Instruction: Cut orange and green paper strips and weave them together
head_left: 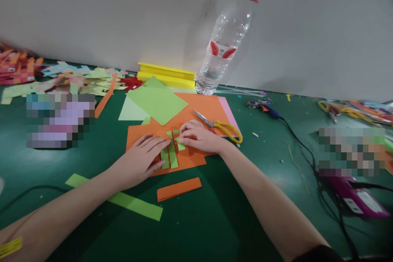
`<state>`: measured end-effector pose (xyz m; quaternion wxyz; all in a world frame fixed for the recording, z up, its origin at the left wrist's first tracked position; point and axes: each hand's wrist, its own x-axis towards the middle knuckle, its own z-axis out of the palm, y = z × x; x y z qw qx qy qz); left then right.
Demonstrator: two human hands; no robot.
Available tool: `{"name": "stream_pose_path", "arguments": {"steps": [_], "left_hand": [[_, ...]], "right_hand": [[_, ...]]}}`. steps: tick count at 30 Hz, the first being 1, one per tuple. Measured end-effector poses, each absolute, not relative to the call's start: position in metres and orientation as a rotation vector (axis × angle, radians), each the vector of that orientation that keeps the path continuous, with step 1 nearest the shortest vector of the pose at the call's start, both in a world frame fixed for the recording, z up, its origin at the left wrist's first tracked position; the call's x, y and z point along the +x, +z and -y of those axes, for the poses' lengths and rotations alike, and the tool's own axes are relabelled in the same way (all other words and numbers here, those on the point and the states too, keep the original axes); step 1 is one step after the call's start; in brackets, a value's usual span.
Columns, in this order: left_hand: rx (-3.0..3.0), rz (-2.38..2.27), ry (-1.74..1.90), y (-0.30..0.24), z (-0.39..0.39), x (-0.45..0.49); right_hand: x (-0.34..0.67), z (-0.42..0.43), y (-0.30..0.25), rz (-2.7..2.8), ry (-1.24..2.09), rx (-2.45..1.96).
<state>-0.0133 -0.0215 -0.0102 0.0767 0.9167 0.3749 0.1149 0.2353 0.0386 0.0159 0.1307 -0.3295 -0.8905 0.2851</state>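
Note:
My left hand (135,161) lies flat with fingers stretched out, pressing on an orange paper sheet (195,160) cut into slits. Narrow green paper strips (173,157) run through the slits beside its fingertips. From the other side, my right hand (199,137) pinches the end of a short green paper strip (180,145) at the woven part. Yellow-handled scissors (229,129) rest just beyond my right wrist on more orange paper. A square green sheet (157,102) lies behind both hands. Closer to me are an orange paper strip (179,189) and a long green strip (139,206), partly under my left forearm.
An upright plastic bottle (227,28) stands by the wall, next to a folded yellow piece (167,77). Paper scraps (80,80) are heaped at the back left. On the right, a blue-handled tool (270,110) trails a cable near a purple power strip (353,196). Two blurred-out objects flank the workspace.

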Motion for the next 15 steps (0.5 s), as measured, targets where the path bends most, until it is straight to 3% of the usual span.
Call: {"name": "stream_pose_path", "arguments": {"steps": [15], "left_hand": [[2.756,-1.135,0.34,-0.0106,0.0219,-0.0133]], "right_hand": [[0.2351,-0.0373,0.0206,2.582,0.858,-0.972]]}}
